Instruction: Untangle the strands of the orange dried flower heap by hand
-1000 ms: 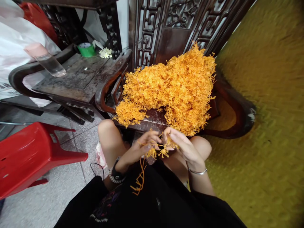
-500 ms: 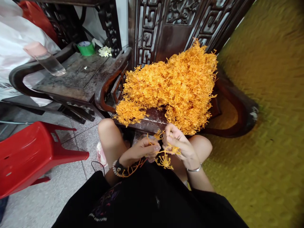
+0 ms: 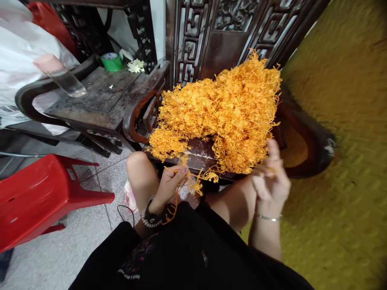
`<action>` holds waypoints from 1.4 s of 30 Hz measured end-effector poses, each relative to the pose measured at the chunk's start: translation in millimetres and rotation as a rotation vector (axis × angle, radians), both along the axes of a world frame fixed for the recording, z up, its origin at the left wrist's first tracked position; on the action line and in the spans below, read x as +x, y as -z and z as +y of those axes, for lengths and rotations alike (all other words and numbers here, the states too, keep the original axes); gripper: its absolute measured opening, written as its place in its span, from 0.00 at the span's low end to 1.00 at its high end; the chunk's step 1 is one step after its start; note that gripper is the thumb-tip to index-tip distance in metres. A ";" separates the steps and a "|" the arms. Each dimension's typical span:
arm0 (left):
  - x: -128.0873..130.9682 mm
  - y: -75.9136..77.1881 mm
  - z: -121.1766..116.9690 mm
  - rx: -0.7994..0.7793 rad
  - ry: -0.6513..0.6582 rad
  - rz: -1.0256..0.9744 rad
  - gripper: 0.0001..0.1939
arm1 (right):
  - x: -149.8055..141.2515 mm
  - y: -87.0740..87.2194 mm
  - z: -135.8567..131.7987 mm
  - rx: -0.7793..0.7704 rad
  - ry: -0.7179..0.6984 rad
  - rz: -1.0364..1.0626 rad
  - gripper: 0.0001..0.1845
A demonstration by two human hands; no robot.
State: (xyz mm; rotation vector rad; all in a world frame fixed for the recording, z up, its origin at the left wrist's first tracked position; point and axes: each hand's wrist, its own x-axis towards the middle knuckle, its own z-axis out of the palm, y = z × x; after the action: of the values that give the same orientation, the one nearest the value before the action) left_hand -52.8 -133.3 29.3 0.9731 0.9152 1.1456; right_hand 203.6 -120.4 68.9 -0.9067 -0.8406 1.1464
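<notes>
From where I stand, the left hand [image 3: 173,182] has its grip closed, thumb against fingers, on an orange sprig [image 3: 197,186] held up between the person's bare knees. Some of the sprig's curly tips reach out toward the right, and a thin stem dangles down beside the beaded bracelet [image 3: 151,222]. The right hand [image 3: 272,179] is well apart from it, raised over the other knee, beside the near right edge of the big orange pile [image 3: 223,117]. It's blurred; some fingers are up and others look curled, with a speck of orange among them, but I can't tell how far that grip is open or whether it has hold of anything. The pile is heaped on the seat of a dark carved chair [image 3: 201,150] in front of the knees, with a smaller clump [image 3: 167,144] at its left end. Over on the left, a pink-capped bottle [image 3: 65,78] lies tilted by the arm of another wooden chair [image 3: 90,100], with green tape [image 3: 111,63] and pale flowers [image 3: 136,65] toward the back of its seat. A red stool [image 3: 36,197] is below that.
</notes>
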 end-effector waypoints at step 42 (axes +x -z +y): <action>21.8 -5.8 -3.9 0.132 0.116 0.172 0.22 | -71.9 45.6 -26.4 -0.220 -0.007 -0.176 0.08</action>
State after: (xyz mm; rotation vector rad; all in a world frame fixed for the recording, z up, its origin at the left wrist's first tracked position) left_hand -31.0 -137.2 35.0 1.2324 0.9154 1.0457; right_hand 131.8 -146.8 23.2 -1.2011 -0.8704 1.1932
